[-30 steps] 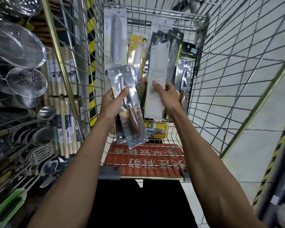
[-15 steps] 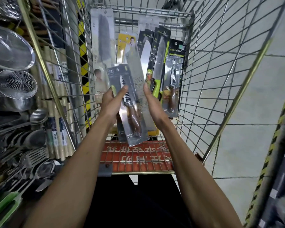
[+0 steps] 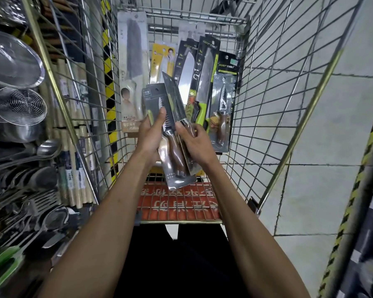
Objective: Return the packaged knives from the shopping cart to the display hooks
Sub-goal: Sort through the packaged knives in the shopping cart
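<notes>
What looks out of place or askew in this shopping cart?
Nothing damaged, but knife packs lean loose and overlapping against the far cart wall. The left hand holds a serrated-knife pack; the right hand holds a darker pack tilted across it.

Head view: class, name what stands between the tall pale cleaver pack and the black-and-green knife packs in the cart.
A yellow pack stands between the pale cleaver pack and the nearest black-and-green knife pack, seen in the head view.

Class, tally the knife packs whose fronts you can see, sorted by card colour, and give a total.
Pale cleaver pack: 1
Yellow pack: 1
Black-and-green packs: 3
Dark held packs: 2
Total: 7
</notes>
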